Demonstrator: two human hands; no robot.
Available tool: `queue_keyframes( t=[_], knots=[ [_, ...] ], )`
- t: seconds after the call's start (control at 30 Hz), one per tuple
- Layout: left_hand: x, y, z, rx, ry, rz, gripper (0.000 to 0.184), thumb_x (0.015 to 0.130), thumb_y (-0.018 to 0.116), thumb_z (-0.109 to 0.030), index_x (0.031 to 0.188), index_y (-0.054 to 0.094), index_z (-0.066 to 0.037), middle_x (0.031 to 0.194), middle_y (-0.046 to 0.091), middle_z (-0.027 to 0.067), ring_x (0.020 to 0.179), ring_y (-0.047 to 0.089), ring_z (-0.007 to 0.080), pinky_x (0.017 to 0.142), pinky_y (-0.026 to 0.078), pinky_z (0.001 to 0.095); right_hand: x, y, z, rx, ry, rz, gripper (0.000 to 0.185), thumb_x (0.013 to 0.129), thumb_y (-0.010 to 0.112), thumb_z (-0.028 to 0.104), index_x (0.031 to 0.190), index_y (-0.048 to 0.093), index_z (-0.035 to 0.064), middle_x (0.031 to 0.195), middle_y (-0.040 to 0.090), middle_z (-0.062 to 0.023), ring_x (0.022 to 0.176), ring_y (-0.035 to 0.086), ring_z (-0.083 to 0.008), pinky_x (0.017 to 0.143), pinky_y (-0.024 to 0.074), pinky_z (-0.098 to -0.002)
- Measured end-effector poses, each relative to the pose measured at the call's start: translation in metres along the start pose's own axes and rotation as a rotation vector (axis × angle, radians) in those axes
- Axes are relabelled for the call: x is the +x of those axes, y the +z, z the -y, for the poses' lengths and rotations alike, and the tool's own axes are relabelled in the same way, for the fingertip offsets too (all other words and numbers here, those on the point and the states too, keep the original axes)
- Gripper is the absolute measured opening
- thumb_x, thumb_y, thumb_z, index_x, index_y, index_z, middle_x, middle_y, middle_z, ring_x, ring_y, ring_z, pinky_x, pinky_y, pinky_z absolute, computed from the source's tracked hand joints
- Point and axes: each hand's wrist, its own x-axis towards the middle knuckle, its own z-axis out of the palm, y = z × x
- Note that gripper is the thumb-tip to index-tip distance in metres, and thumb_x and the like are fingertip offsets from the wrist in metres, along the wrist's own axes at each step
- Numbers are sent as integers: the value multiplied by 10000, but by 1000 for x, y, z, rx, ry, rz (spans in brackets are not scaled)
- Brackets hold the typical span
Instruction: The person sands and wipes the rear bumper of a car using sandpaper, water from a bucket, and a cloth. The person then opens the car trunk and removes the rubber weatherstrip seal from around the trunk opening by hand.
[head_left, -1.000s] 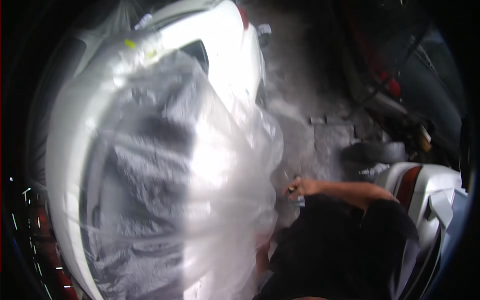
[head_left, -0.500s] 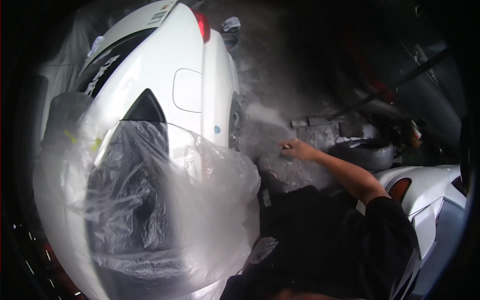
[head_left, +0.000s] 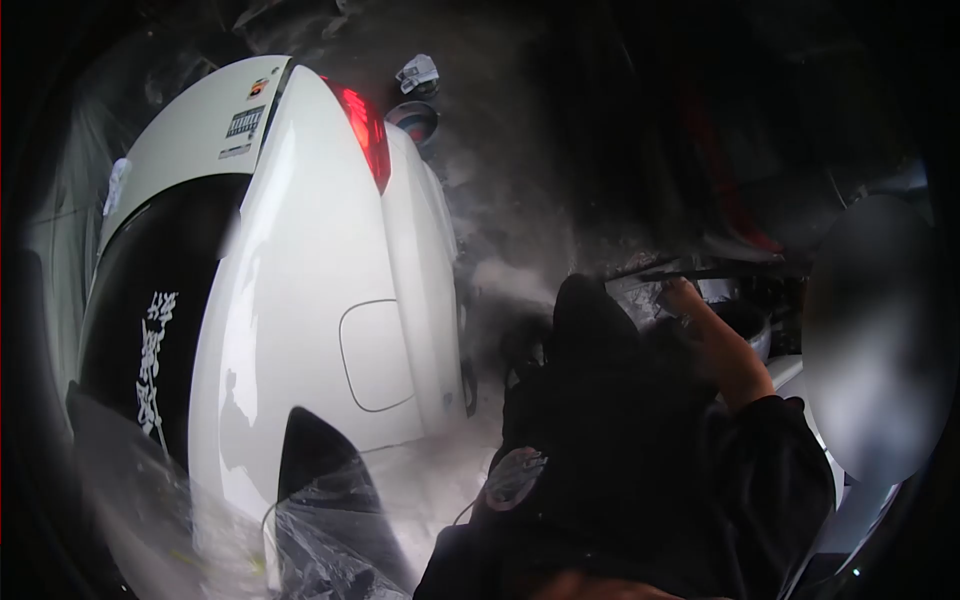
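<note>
My right hand (head_left: 683, 297) is stretched out to the right of my dark-clothed body. Its fingers look curled closed, but in the dim light I cannot make out what is in them. Just above it runs a long dark bar (head_left: 745, 272); whether the hand touches it I cannot tell. On the left stands a white car (head_left: 300, 260) with a red tail light (head_left: 362, 130) and a closed fuel flap (head_left: 376, 355). Clear plastic sheeting (head_left: 330, 540) covers its lower part in view. My left hand is out of view.
A tire (head_left: 752, 330) lies just beyond my forearm. Pale mist hangs between the car and me. At the lower right is part of another white vehicle (head_left: 840, 465). A round container (head_left: 414, 120) sits on the floor behind the car.
My view has shifted toward the rear of the car, so more of its tail light and rear window shows. My right hand now appears farther right, close to the dark bar.
</note>
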Motion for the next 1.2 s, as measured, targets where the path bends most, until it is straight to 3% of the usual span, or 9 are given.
queue_keyframes(
  t=[0.1, 0.17, 0.2, 0.4, 0.43, 0.53, 0.6, 0.87, 1.2],
  knots=[
    [13, -8, -58, 16, -60, 11, 460, 986, 561, -434, 1392, 597, -220, 1379, 627, 79, 1246, 596, 287, 1001, 496, 514, 63, 5, -54, -112, -33, 105, 319, 882, 646, 273, 1090, 739, 50, 1059, 748, -209, 1012, 722, -389, 857, 563, -493],
    [31, -12, -110, 13, -83, -2, 458, 985, 562, -433, 1388, 600, -219, 1372, 630, 80, 1239, 599, 287, 996, 498, 514, 124, 1, -74, -990, -674, 675, 176, 834, 687, 187, 945, 766, 75, 896, 745, -157, 894, 746, -304, 761, 595, -409],
    [44, -11, -140, 13, -90, -13, 457, 985, 563, -433, 1386, 601, -218, 1368, 632, 81, 1236, 601, 286, 994, 499, 514, 185, 75, -162, -853, -694, 283, 266, 873, 661, 261, 1051, 789, 110, 1008, 767, -132, 947, 737, -337, 792, 578, -456],
    [127, -40, -392, -22, -17, -122, 450, 982, 568, -431, 1373, 608, -214, 1346, 643, 84, 1215, 611, 286, 979, 504, 514, 427, -71, 29, -739, -551, 288, 270, 928, 631, 283, 1070, 794, 121, 1069, 759, -164, 1037, 734, -317, 869, 594, -465],
    [137, -47, -434, -36, -3, -141, 449, 981, 569, -431, 1371, 609, -214, 1343, 644, 85, 1212, 612, 285, 977, 505, 514, 459, -125, 108, -290, -51, 387, 237, 912, 637, 235, 1042, 782, 99, 1075, 758, -162, 1021, 742, -311, 844, 599, -462],
    [164, -56, -538, -77, 29, -180, 445, 979, 571, -430, 1365, 613, -212, 1332, 650, 86, 1202, 617, 285, 970, 508, 514, 558, -229, 240, -529, -827, -82, 276, 939, 700, 251, 1164, 761, 104, 1026, 772, -139, 952, 753, -308, 805, 591, -419],
    [180, -59, -600, -96, 38, -189, 443, 978, 573, -429, 1361, 615, -210, 1325, 653, 87, 1195, 621, 285, 965, 510, 514, 579, -317, 371, 28, -373, 93, 314, 960, 685, 281, 1181, 740, 65, 1032, 757, -179, 984, 735, -363, 838, 569, -453],
    [274, -35, -774, -72, -28, -69, 434, 974, 580, -427, 1345, 625, -205, 1295, 668, 92, 1168, 634, 284, 946, 517, 514, 763, -405, 554, -255, -620, -8, 293, 995, 558, 221, 1157, 719, 37, 1055, 724, -242, 1036, 697, -421, 856, 543, -526],
    [363, -81, -1041, -39, -37, 26, 423, 969, 588, -424, 1324, 637, -199, 1259, 685, 98, 1133, 651, 282, 922, 526, 515, 989, -443, 403, -504, -424, 207, 248, 925, 648, 277, 1045, 734, 79, 958, 741, -204, 907, 739, -401, 750, 587, -508]
  ],
)
